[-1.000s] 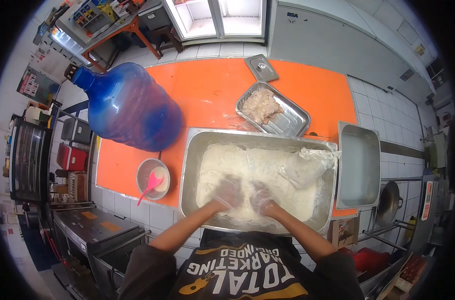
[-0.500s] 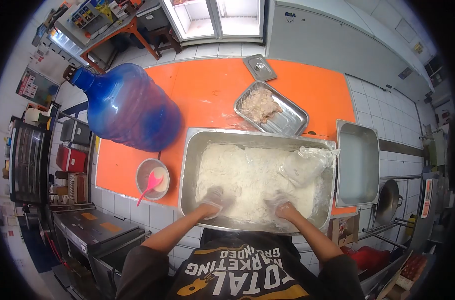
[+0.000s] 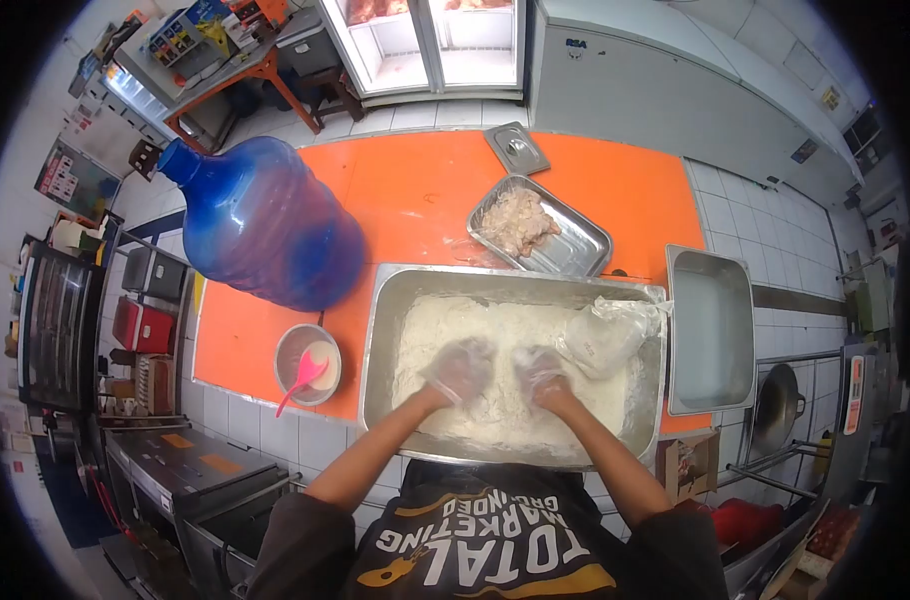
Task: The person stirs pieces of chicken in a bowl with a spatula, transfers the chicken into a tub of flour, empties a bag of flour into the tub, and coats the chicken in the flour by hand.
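A large steel pan (image 3: 383,330) in front of me holds a broad bed of white flour-like powder (image 3: 445,315). My left hand (image 3: 462,370), in a clear plastic glove, is over the powder left of the middle, its fingers stretched forward and slightly blurred. Opposite it, my right hand (image 3: 542,374) wears a similar glove dusted with powder, and its fingers also reach forward, apart from the left hand. No separate object shows in either hand. Just right of my right hand, a clear plastic bag (image 3: 607,340) with pale contents rests on the powder.
Behind the pan, a smaller steel tray (image 3: 580,245) holds pale, coated-looking pieces (image 3: 520,222), with a steel lid (image 3: 517,148) beyond. A deep steel container (image 3: 710,335) stands right. Left are a blue water jug (image 3: 275,225) and a bowl (image 3: 293,350) with a pink spoon (image 3: 307,372).
Both hands have moved forward through the pan, away from my body, and closer together. The view has shifted slightly; the bag, tray and bowl stay in place.
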Demonstrator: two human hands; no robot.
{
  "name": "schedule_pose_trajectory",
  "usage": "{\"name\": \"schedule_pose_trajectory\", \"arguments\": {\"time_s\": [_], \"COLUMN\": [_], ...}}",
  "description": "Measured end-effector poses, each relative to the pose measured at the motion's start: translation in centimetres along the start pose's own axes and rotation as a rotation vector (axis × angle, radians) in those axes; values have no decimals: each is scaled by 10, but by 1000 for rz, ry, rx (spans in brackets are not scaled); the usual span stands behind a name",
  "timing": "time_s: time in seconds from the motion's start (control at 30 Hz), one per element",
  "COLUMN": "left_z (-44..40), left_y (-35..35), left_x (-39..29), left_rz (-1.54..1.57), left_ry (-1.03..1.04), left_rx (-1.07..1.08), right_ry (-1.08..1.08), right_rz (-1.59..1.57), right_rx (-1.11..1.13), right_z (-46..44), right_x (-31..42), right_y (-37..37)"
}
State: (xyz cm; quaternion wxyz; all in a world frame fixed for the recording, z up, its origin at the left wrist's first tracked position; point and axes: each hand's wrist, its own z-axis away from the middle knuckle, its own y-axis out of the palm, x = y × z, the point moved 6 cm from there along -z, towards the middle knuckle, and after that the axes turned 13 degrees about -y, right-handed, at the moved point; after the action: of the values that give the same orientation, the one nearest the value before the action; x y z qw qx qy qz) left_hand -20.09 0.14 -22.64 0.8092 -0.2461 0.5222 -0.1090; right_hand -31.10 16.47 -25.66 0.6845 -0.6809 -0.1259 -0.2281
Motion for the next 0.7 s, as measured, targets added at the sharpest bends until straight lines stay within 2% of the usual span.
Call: {"name": "schedule_pose_trajectory", "arguments": {"time_s": [0.03, 0.07, 0.1, 0.13, 0.17, 0.2, 0.23, 0.27, 0.3, 0.33, 0.37, 0.4, 0.43, 0.47, 0.53, 0.57, 0.67, 0.7], "left_z": [1, -3, 8, 28, 44, 48, 48, 51, 60, 65, 67, 70, 67, 64, 56, 49, 32, 32], "left_y": [20, 52, 51, 43, 33, 21, 8, -3, -12, -27, -29, -32, -21, -8, 15, 26, 43, 35], "left_x": [-1, 18, 12, -4, -15, -16, -11, -5, -1, 14, 20, 26, 31, 33, 37, 33, 27, 20], "left_rz": [-273, -341, -340, -249, -159, -160, -395, -629, -628, -670, -686, -703, -505, -307, -111, -61, 93, 119], "left_ry": [294, 166, 169, 222, 273, 273, 248, 219, 220, 35, -61, -157, -230, -297, -350, -247, 55, 100], "left_rx": [-63, 87, 82, 125, 172, 174, 131, 89, 98, 53, 26, 1, 117, 231, 347, 315, 192, 170], "right_ry": [-116, -119, -119, -6, -8, -186, -360, -355, -95, 163, 161, 12, -138, -140, 27, 32, -45, -156], "right_rz": [114, 75, 35, -165, -167, -174, -176, -178, -25, 131, 131, 85, 41, 44, -346, -341, -579, -412], "right_rx": [-49, 73, 195, 484, 486, 302, 115, 114, 155, 197, 202, 198, 190, 186, 443, 436, 196, 87], "right_z": [-1, -5, -10, -8, 8, 31, 49, 56, 65, 77, 88, 95, 94, 89, 70, 62, 34, 28], "right_x": [11, 22, 35, 51, 40, 27, 18, 13, -3, -21, -29, -32, -23, -25, -10, 2, 23, 28], "right_y": [12, 8, 0, -18, -2, 15, 16, 10, 3, -3, 6, 25, 28, 31, 33, 32, 17, 9]}}
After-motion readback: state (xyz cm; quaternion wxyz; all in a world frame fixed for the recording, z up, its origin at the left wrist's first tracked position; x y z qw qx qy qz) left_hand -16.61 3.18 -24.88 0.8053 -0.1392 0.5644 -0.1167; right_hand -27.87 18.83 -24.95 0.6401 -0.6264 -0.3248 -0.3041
